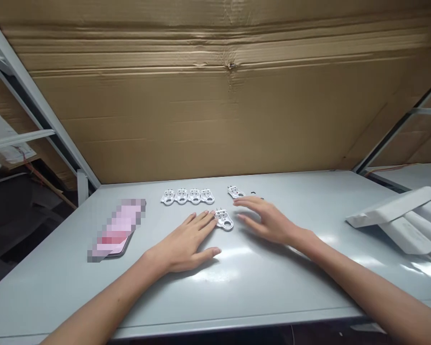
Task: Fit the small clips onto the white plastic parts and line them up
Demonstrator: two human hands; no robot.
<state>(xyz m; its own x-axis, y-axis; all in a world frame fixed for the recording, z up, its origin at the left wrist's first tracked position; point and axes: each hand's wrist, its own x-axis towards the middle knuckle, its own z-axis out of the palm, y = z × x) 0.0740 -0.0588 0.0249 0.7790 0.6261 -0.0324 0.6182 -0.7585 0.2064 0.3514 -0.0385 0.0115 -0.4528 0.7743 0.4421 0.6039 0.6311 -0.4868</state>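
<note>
My left hand (pixel 187 239) lies flat on the grey table (pixel 237 287), fingers stretched out, its fingertips touching a small white plastic part (pixel 224 219). My right hand (pixel 269 219) hovers just right of that part, fingers spread, holding nothing. Its fingertips are close to another white part (pixel 235 192). A row of several like white parts (pixel 187 196) lies behind my left hand. Two tiny dark bits (pixel 257 194) sit behind my right hand.
A blurred pink flat object (pixel 118 230) lies at the left of the table. White long tubes and a white strip (pixel 398 213) lie at the right edge. A cardboard wall (pixel 215 96) stands behind the table, with metal shelf frames (pixel 39 110) at both sides.
</note>
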